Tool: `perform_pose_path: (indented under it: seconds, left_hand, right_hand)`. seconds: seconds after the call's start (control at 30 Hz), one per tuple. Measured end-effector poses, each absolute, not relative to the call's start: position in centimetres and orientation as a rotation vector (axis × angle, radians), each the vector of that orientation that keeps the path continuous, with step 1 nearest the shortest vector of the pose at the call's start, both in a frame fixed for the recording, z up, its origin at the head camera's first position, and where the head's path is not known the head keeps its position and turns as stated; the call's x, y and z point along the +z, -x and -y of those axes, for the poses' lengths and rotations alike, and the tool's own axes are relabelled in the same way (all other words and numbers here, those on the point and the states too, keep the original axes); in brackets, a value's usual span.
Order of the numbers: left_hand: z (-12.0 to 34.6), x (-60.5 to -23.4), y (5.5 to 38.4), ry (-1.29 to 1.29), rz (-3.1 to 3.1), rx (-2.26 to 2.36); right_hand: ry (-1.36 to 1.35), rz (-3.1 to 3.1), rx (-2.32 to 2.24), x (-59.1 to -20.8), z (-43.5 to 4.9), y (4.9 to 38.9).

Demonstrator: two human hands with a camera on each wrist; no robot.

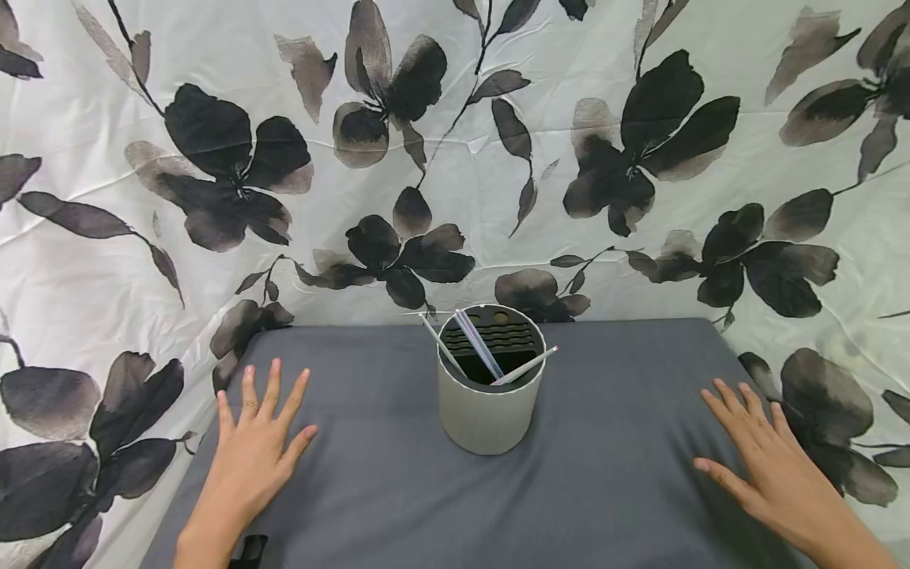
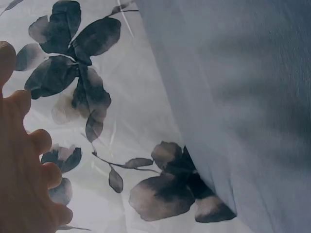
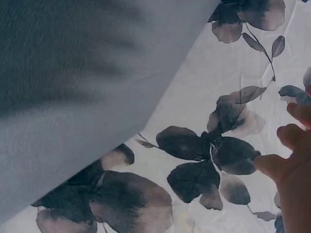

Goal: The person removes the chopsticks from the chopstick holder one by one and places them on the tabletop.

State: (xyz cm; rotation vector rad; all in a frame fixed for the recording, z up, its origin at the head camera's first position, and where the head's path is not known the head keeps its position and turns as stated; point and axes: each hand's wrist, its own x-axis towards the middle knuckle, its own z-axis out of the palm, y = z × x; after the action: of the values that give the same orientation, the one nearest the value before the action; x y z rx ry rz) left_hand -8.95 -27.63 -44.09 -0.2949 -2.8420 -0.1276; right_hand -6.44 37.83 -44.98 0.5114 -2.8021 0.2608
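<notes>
Near the back middle of the grey-covered table stands a round, light grey pen holder (image 1: 487,419) with a dark, slotted inside. Several slim pale sticks (image 1: 478,344), like straws or pens, lean out of its top at different angles. To its left, my left hand (image 1: 254,450) is held palm down over the cloth, fingers spread and holding nothing. On the other side my right hand (image 1: 771,466) is likewise spread, near the table's right edge, with a shadow beneath it. Both hands are well apart from the holder. Each wrist view catches only fingers at its border.
A dark grey cloth (image 1: 355,490) covers the tabletop. Behind and at both sides hangs a white curtain (image 1: 512,197) printed with dark flowers. A small black strap-like piece (image 1: 249,549) shows beside the left wrist.
</notes>
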Motion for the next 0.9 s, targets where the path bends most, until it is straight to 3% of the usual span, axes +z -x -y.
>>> perform_pose_path:
  seconds: [0.47, 0.9]
  left_hand:
    - [23.1, -44.5, 9.8, 0.327, 2.547, -0.490]
    - [16.9, -42.4, 13.0, 0.387, 2.356, -1.076]
  right_hand:
    - [-0.450, 2.456, 0.411, -45.3, -34.3, 8.2]
    - [-0.532, 2.351, 0.874, -45.6, -28.1, 12.8]
